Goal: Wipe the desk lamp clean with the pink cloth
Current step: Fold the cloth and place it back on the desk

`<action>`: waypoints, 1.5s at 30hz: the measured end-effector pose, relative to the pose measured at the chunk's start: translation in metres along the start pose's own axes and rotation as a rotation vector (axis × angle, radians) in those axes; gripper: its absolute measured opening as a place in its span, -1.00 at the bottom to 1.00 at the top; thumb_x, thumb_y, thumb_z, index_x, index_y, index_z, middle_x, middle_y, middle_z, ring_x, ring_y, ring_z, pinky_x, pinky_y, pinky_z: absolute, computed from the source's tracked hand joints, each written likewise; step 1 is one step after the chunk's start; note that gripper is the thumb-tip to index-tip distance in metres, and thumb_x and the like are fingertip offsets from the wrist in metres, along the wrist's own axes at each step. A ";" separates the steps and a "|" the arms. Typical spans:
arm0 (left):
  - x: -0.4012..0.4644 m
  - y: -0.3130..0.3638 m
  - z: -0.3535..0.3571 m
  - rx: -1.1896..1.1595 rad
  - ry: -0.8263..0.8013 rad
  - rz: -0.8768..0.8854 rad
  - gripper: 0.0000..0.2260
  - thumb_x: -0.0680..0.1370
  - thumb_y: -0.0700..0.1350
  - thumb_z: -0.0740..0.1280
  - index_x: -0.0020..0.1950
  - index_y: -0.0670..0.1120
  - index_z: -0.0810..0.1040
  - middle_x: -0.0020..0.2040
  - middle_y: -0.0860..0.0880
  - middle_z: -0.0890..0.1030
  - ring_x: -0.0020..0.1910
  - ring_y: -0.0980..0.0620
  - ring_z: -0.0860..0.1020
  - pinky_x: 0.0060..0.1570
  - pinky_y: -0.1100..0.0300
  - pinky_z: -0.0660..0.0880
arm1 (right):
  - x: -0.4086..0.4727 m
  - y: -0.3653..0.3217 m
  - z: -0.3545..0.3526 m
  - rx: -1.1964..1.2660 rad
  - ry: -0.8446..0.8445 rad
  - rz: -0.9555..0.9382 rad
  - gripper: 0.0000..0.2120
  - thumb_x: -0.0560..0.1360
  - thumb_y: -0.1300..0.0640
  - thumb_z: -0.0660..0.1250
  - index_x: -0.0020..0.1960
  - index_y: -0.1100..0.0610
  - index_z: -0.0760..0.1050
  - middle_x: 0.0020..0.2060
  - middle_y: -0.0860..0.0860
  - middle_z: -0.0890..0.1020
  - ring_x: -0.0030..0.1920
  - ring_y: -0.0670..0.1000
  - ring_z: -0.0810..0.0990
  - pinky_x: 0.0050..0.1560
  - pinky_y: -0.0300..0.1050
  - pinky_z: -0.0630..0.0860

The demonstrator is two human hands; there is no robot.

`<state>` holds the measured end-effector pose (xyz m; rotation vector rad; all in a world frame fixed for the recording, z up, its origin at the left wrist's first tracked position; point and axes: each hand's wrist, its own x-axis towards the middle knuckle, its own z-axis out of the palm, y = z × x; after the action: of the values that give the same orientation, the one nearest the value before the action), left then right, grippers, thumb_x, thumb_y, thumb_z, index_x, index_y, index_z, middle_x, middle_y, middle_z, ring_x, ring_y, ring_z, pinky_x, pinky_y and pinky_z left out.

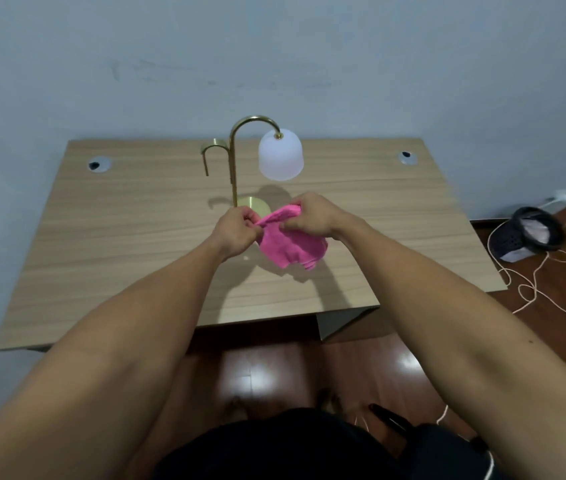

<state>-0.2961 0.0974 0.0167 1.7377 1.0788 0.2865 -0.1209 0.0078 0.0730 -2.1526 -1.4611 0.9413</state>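
A desk lamp stands on the wooden desk [119, 237]: a curved brass stem [233, 161], a round brass base [255, 204] and a frosted white shade [280, 154] hanging to the right of the stem. The pink cloth [288, 245] hangs bunched above the desk, just in front of the lamp base. My left hand [236, 232] pinches its upper left edge. My right hand [312, 214] grips its top edge, with the cloth draping below both hands. Neither hand touches the lamp.
A second small brass hook [210, 152] branches left of the lamp stem. Cable grommets sit at the desk's back left [99, 164] and back right [407, 156]. On the floor at right lie a dark basket [531, 233] and a white cord [534, 289].
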 end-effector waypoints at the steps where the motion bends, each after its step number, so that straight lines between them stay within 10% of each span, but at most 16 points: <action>1: 0.001 0.001 0.008 0.015 0.031 -0.005 -0.86 0.43 -0.33 0.40 -0.13 -0.10 0.59 -0.31 -0.11 0.66 -0.43 0.04 0.45 -0.47 0.28 0.33 | -0.002 0.003 -0.007 -0.017 -0.009 -0.016 -0.81 0.49 0.19 0.48 -0.23 -0.04 0.60 -0.19 0.04 0.71 -0.14 0.11 0.69 -0.16 -0.03 0.61; 11: 0.020 0.039 0.089 -0.362 0.146 -0.104 -0.75 0.67 -0.08 0.34 -0.16 -0.17 0.55 -0.17 -0.20 0.58 -0.21 -0.08 0.57 -0.15 0.07 0.62 | -0.020 0.094 -0.070 0.433 0.045 0.146 -0.75 0.46 0.28 0.46 0.11 0.31 0.55 -0.07 0.22 0.68 -0.16 0.18 0.71 -0.21 0.12 0.68; 17: 0.031 0.066 0.146 -0.291 0.217 -0.102 -0.58 0.71 0.09 0.20 0.12 -0.27 0.59 -0.03 -0.22 0.65 -0.02 -0.21 0.65 -0.01 -0.22 0.68 | -0.028 0.156 -0.094 0.648 -0.005 0.198 -0.92 0.61 0.29 0.31 0.09 0.20 0.53 -0.16 0.08 0.66 -0.28 0.02 0.67 -0.40 -0.12 0.59; 24: 0.040 0.091 0.205 -0.356 0.196 -0.160 -0.59 0.63 0.20 0.29 -0.12 -0.16 0.52 -0.26 -0.13 0.51 -0.20 -0.07 0.51 -0.25 0.08 0.38 | -0.028 0.220 -0.104 0.766 0.080 0.225 -0.86 0.70 0.14 0.27 0.14 0.19 0.54 -0.03 0.15 0.69 -0.16 0.08 0.72 -0.37 -0.08 0.66; 29: 0.047 0.096 0.242 -0.427 0.000 -0.321 -0.85 0.71 -0.09 0.23 0.02 -0.14 0.49 -0.09 -0.11 0.61 -0.06 -0.13 0.60 -0.16 0.06 0.55 | -0.026 0.263 -0.097 0.721 0.184 0.243 -0.82 0.70 0.02 0.24 0.10 0.14 0.48 0.01 0.17 0.64 -0.04 0.12 0.64 -0.14 0.01 0.57; 35: 0.058 0.075 0.284 -0.208 -0.065 -0.303 -0.80 0.76 0.02 0.08 0.28 -0.06 0.36 -0.15 -0.07 0.52 -0.31 -0.01 0.50 -0.49 0.26 0.45 | -0.032 0.311 -0.084 0.522 0.173 0.355 -0.74 0.73 -0.08 0.10 0.15 0.09 0.43 -0.15 0.06 0.61 -0.31 0.03 0.59 -0.53 -0.24 0.43; 38: 0.066 0.067 0.303 -0.117 -0.051 -0.271 -0.80 0.76 -0.02 0.07 0.28 -0.09 0.35 -0.26 -0.03 0.43 -0.39 0.02 0.40 -0.59 0.33 0.34 | -0.029 0.332 -0.077 0.401 0.205 0.319 -0.72 0.73 -0.08 0.11 0.19 0.10 0.45 0.02 0.11 0.64 -0.03 0.13 0.66 -0.22 -0.02 0.59; 42: 0.087 0.049 0.322 -0.041 -0.065 -0.245 -0.74 0.74 0.00 0.11 0.29 -0.15 0.37 -0.22 -0.07 0.46 -0.21 -0.09 0.45 -0.13 -0.11 0.49 | -0.024 0.356 -0.065 0.341 0.304 0.316 -0.76 0.72 0.06 0.17 0.18 0.21 0.49 0.02 0.19 0.65 0.06 0.20 0.62 0.06 0.07 0.51; 45: 0.095 0.044 0.328 -0.019 -0.037 -0.245 -0.70 0.73 0.00 0.14 0.33 -0.18 0.40 -0.03 -0.23 0.54 -0.05 -0.10 0.49 0.00 -0.03 0.47 | -0.022 0.360 -0.060 0.315 0.349 0.316 -0.80 0.71 0.11 0.17 0.16 0.20 0.50 -0.04 0.15 0.62 0.03 0.20 0.60 -0.08 -0.05 0.36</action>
<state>-0.0112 -0.0402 -0.1196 1.5684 1.2441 0.1106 0.1573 -0.1503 -0.1047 -2.2005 -0.7694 0.7801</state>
